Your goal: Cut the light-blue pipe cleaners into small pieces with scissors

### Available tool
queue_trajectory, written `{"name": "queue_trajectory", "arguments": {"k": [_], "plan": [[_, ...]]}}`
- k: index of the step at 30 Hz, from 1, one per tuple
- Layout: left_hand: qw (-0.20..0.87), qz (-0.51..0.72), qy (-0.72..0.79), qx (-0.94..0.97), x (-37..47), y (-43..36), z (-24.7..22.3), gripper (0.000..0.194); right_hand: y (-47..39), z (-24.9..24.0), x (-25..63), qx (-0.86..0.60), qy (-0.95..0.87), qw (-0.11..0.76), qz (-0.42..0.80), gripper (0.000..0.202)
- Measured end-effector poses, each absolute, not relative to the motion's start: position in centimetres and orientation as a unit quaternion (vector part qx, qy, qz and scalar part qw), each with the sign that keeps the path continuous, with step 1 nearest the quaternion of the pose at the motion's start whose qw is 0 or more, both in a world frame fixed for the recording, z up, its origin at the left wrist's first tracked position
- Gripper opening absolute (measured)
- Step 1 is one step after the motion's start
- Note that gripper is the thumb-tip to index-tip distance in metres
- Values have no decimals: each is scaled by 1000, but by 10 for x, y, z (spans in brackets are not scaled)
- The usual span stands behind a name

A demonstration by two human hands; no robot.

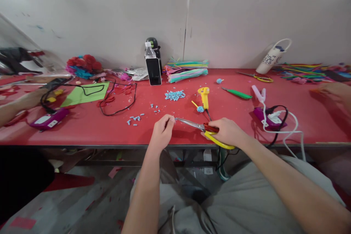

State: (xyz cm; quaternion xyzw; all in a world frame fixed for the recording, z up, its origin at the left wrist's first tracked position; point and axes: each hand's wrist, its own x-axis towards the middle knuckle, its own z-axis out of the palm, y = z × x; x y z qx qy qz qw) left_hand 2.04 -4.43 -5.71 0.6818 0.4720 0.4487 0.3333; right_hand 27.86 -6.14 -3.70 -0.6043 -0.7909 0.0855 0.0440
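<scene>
Wrapped round the red and yellow handles of the scissors [219, 142] is my right hand [229, 131]. The blades point left and their tips meet the fingertips of my left hand [163, 129]. My left thumb and forefinger are pinched together at the tips; what they hold is too small to make out. Beyond the hands lies a pile of short blue pieces [174, 95], with more loose pieces [135, 118] to the left. A yellow glue gun [204, 97] lies behind the scissors, with a blue cluster [200, 109] beside it.
Bundled fuzzy stems [188, 71], a propped phone [154, 71] and bottles stand along the partition. At right are a green tool [240, 94], other scissors [261, 78] and a purple power strip [270, 119] with cables. Other people's hands [338, 91] show at both sides.
</scene>
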Motion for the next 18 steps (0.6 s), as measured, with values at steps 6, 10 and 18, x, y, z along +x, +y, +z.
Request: {"name": "queue_trajectory", "arguments": {"k": [6, 10, 18], "plan": [[330, 451, 474, 680, 20, -44, -57, 25, -61, -36, 277, -611, -786, 41, 86, 37], [328, 446, 477, 683, 20, -44, -57, 26, -63, -35, 277, -603, -791, 63, 84, 42], [322, 444, 482, 683, 22, -45, -55, 28, -63, -36, 277, -600, -792, 57, 95, 37]]}}
